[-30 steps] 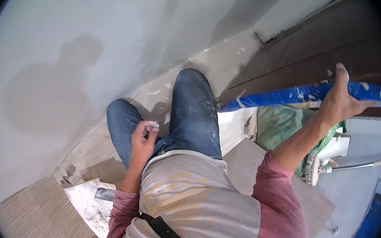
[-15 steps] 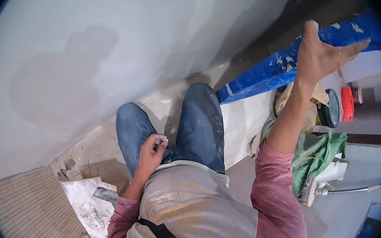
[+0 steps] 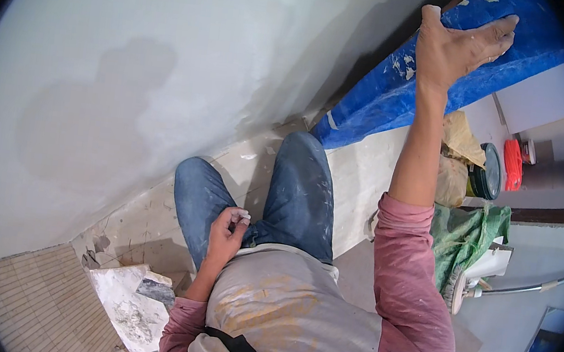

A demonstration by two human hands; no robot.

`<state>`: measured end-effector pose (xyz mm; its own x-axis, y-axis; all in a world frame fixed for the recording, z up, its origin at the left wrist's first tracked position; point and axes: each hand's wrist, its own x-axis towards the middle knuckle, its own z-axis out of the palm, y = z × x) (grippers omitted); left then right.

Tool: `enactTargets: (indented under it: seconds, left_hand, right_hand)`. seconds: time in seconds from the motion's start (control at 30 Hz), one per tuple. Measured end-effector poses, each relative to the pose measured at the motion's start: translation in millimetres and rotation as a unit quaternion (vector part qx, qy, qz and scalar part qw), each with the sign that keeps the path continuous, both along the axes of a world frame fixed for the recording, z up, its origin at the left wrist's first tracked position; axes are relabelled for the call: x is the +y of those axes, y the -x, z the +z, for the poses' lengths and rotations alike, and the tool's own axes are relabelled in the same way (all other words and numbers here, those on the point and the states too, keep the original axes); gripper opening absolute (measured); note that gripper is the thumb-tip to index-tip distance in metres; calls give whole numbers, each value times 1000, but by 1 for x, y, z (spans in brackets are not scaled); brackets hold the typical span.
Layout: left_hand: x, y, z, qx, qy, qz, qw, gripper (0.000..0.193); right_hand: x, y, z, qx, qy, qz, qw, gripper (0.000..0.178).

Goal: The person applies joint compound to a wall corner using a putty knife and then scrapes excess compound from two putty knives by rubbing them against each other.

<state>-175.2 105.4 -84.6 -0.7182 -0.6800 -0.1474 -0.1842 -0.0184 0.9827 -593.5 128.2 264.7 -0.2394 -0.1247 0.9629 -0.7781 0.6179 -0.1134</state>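
Pale wall (image 3: 167, 95) at ten o'clock; blue panel (image 3: 489, 73) at two, swung wallward, apparently widening access; right fingers (image 3: 493, 34) splayed over it, left fingers (image 3: 235, 214) curled, hold unclear.

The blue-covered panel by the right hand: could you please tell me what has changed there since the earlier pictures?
The blue-covered panel has swung toward the pale wall, showing more of its blue face; the dark bucket and tan bag now show. The right hand went with it, from wrapped around its edge to open against or just over that face. The left hand stays curled by the jeans.
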Motion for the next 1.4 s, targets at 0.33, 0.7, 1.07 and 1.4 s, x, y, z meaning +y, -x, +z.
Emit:
enactTargets:
  seconds: [0.33, 0.7, 1.07, 1.4]
  left_hand:
    - [1, -6, 4, -10, -1, 4, 1000, 17]
    - [-6, -30, 37, -10, 35, 23, 999, 19]
    - [10, -179, 92, 24, -31, 216, 976, 27]
    - [41, -180, 122, -234, 84, 12, 969, 27]
  right_hand:
    - [-6, -5, 1, -20, 19, -3, 1000, 118]
    - [9, -28, -32, 69, -5, -34, 997, 112]
    - [-18, -95, -88, 167, 27, 318, 933, 80]
    - [-210, -270, 32, 272, -54, 549, 789, 34]
